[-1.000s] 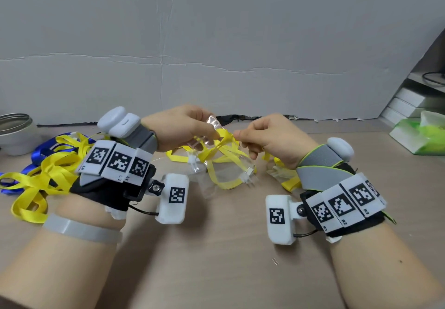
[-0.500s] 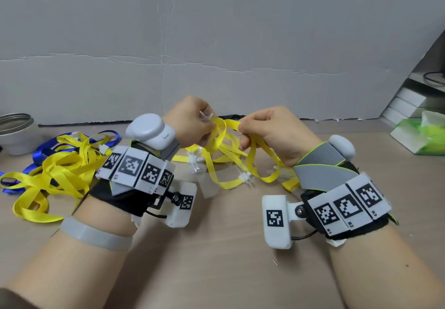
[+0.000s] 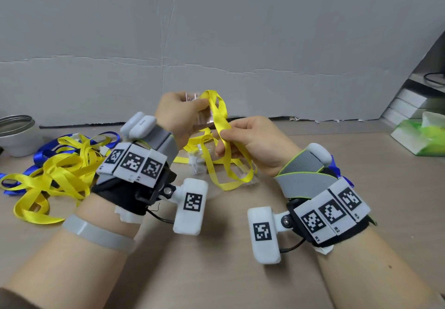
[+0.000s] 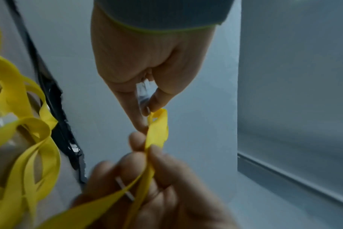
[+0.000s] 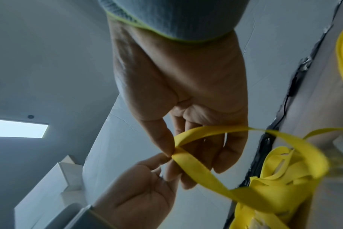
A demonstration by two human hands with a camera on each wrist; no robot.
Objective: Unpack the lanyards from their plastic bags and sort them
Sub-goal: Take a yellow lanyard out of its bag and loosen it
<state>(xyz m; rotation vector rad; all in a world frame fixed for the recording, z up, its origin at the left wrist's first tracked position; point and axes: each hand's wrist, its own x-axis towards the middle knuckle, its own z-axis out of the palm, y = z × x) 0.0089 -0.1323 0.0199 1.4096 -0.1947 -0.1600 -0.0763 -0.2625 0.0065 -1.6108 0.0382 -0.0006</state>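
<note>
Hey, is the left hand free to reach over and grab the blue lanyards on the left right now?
Probably not yet: the left hand pinches the clear bag. The blue lanyards lie mostly under yellow ones.

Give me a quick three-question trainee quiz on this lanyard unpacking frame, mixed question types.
1. True or false: the left hand pinches a clear plastic bag.
2. The right hand pinches which? A) blue ribbon lanyard B) yellow ribbon lanyard C) metal tin
3. Fill in: the pile of loose lanyards on the wooden table lies to the person's ____.

Key: 1 true; 2 B; 3 left.
</note>
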